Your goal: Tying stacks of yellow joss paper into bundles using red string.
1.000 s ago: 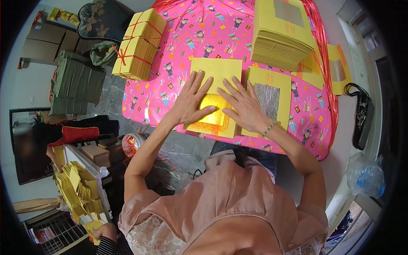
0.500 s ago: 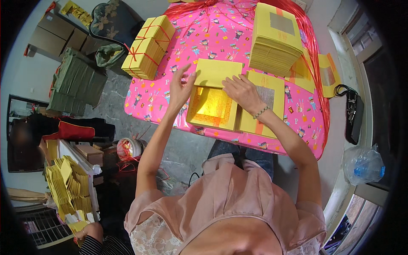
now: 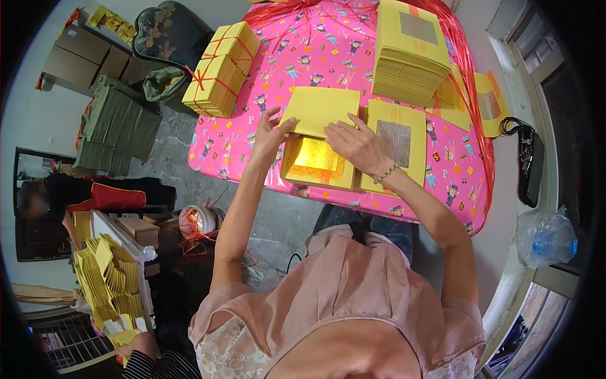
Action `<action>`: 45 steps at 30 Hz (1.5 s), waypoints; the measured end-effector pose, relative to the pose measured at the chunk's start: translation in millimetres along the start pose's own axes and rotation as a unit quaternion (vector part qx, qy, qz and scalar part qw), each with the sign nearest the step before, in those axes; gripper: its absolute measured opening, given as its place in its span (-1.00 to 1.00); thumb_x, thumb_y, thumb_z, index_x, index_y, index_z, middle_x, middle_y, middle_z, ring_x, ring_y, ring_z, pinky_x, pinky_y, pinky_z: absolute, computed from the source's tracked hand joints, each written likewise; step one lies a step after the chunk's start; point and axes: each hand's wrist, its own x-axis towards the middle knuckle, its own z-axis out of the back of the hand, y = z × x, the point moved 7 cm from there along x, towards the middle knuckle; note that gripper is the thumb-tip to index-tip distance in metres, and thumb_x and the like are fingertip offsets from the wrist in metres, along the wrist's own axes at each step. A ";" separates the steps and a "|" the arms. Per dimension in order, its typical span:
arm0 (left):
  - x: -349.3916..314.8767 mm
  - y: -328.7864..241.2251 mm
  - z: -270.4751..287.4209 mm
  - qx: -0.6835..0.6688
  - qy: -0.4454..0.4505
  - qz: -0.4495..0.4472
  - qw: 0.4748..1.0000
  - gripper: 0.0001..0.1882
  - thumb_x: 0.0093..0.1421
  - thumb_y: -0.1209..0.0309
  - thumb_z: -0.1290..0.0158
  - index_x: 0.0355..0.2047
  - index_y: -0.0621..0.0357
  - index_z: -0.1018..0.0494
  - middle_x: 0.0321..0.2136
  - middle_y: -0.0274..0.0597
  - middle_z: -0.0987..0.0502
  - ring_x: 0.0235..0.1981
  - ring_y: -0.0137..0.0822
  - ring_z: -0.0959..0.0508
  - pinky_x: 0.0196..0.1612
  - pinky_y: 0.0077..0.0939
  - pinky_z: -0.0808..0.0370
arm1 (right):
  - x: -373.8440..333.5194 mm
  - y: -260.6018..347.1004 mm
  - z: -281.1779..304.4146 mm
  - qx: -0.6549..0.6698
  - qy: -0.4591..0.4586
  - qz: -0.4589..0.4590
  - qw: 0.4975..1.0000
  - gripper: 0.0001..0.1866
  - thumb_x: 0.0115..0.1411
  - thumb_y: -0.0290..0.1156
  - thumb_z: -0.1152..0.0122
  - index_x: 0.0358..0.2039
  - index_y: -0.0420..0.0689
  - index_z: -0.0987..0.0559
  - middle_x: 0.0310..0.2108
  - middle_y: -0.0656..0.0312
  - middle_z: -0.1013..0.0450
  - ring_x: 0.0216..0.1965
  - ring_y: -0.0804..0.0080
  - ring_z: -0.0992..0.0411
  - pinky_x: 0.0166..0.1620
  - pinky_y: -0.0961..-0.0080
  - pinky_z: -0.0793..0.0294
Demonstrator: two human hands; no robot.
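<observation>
- Worktop [image 3: 214,153], pink printed cover: carries a plain yellow paper panel [image 3: 320,108] near its front edge, lower edge lifted, lying partly over a yellow sheet [image 3: 291,174] with a shiny gold foil square [image 3: 313,155].
- Left hand [image 3: 271,136]: at panel's lower left corner, fingers spread; can't tell if thumb and index pinch the corner.
- Right hand [image 3: 355,145]: fingers close together over panel's lower right edge; thumb hidden, so can't tell if this grip pinches.
- Step, judged: panel being lifted or folded; fold line unclear.
- Next move seems to call for both hands level at the two corners, so thin paper doesn't skew or crease.
- Just right: yellow sheet with silver rectangle [image 3: 398,142], flat.
- Farther back: tall yellow paper stack [image 3: 410,69] right, red-string-tied yellow bundle [image 3: 218,79] left.
</observation>
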 end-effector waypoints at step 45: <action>-100.8 -44.2 -23.6 0.440 0.233 -0.289 0.818 -0.56 -0.07 0.19 -0.35 -0.19 0.09 -0.59 -0.20 -0.20 -0.55 -0.09 -0.15 -0.47 0.00 -0.28 -0.44 | -45.3 14.7 31.3 0.307 0.103 -0.286 0.902 -0.89 0.06 -0.41 -0.34 -0.41 -0.15 -0.70 -0.18 0.17 -0.53 -0.10 0.25 -0.40 -0.05 0.37 -0.41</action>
